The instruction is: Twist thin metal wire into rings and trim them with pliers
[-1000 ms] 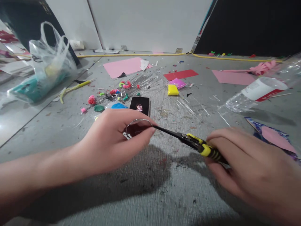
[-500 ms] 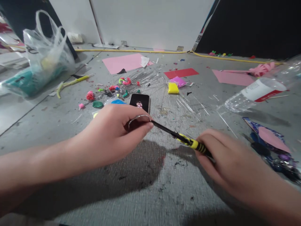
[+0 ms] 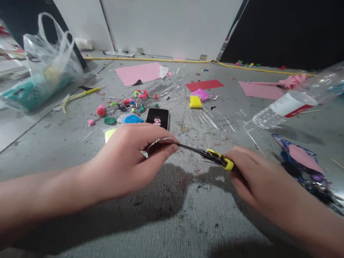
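Observation:
My left hand (image 3: 131, 157) pinches a thin silver wire (image 3: 159, 140) that curves in a loop between thumb and fingers. Black long-nose pliers (image 3: 214, 156) with yellow-and-black handles are in the grip of my right hand (image 3: 264, 181), tilted up to the left. Their narrow tip meets the wire's end at my left fingertips, which partly cover that spot. Both hands are raised over the grey surface and cast shadows on it. Just behind my left hand lies a phone (image 3: 158, 118) with a lit picture on its dark screen.
Behind the phone lie several colourful beaded or clay pieces (image 3: 101, 110), loose clear strands and a yellow packet (image 3: 195, 101). A plastic bag (image 3: 51, 68) sits at the left. To the right are a clear bottle (image 3: 285, 107) on its side and a pink-topped pile (image 3: 305, 157).
The pliers have rolled in my right hand, showing more of the pivot and yellow handles. My left hand has shifted slightly right and down, still pinching the wire.

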A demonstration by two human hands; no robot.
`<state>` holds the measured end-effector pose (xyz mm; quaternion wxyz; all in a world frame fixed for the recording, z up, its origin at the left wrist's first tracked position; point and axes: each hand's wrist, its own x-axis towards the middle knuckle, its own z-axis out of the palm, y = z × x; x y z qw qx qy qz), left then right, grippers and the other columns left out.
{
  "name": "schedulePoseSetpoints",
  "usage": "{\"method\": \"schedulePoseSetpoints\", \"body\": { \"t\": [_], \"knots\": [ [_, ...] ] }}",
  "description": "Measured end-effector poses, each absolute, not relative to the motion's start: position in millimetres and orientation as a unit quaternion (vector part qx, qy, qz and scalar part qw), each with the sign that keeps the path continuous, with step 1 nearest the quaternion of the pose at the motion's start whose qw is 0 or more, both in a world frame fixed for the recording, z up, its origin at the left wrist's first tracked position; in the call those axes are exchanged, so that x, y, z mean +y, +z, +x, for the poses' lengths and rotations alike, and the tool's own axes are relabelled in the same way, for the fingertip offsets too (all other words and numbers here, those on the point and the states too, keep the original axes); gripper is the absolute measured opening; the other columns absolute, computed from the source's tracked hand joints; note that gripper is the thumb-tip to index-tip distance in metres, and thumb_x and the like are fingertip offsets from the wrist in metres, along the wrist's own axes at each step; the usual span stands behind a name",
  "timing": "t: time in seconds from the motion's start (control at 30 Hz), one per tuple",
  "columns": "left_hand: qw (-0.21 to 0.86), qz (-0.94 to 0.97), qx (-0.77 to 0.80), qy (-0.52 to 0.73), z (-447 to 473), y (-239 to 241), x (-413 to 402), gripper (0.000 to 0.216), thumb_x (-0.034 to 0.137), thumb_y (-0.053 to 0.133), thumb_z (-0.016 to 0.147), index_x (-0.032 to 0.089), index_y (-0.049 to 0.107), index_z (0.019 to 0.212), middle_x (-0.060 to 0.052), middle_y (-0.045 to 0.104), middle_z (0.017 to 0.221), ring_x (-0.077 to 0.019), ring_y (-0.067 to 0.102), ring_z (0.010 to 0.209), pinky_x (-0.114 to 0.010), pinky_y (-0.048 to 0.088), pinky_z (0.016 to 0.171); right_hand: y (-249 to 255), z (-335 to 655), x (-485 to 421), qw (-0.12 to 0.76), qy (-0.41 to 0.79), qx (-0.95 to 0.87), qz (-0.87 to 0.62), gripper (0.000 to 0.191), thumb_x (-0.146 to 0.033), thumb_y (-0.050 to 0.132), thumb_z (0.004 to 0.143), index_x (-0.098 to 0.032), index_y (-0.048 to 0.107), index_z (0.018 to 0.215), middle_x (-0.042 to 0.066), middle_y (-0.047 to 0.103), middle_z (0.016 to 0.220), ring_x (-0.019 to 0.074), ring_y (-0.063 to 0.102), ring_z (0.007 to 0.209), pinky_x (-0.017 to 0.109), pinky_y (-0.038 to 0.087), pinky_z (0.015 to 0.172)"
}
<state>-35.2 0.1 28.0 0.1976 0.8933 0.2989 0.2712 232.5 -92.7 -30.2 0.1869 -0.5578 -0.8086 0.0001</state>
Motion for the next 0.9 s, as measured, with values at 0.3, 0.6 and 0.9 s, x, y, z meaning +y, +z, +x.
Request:
{"method": "schedulePoseSetpoints", "body": {
  "t": [0.3,0.6,0.9],
  "knots": [
    [0.142,0.917,0.231,0.294,-34.1,32.1,-12.5,0.012,0.012,0.062,0.093,0.015,0.073,0.095,-0.001,0.072,0.077,-0.0114,0.066,0.069,-0.021,0.049,0.063,-25.1,242.6,-78.8,0.21,-0.001,-0.851,-0.482,0.012,-0.012,0.054,0.084,-0.023,0.05,0.086,0.015,0.063,0.117,0.0309,0.062,0.106,0.045,0.052,0.084],
    [0.136,0.906,0.218,0.336,-35.8,28.2,-8.9,0.012,0.01,0.064,0.093,0.014,0.073,0.101,-0.002,0.073,0.079,-0.0115,0.068,0.071,-0.02,0.054,0.066,-29.9,230.1,-88.8,0.189,0.086,-0.832,-0.514,0.016,-0.013,0.048,0.083,-0.025,0.043,0.093,0.015,0.059,0.126,0.033,0.061,0.112,0.046,0.056,0.08],
    [0.132,0.891,0.239,0.363,-37.4,22.7,-14.8,0.023,0.009,0.063,0.093,0.019,0.072,0.112,-0.007,0.078,0.095,-0.0147,0.072,0.08,-0.025,0.061,0.073,-20.9,225.6,-94.7,0.26,-0.073,-0.82,-0.504,0.01,-0.02,0.055,0.087,-0.024,0.046,0.085,0.017,0.064,0.111,0.0343,0.062,0.095,0.049,0.05,0.077]
  ]
}}
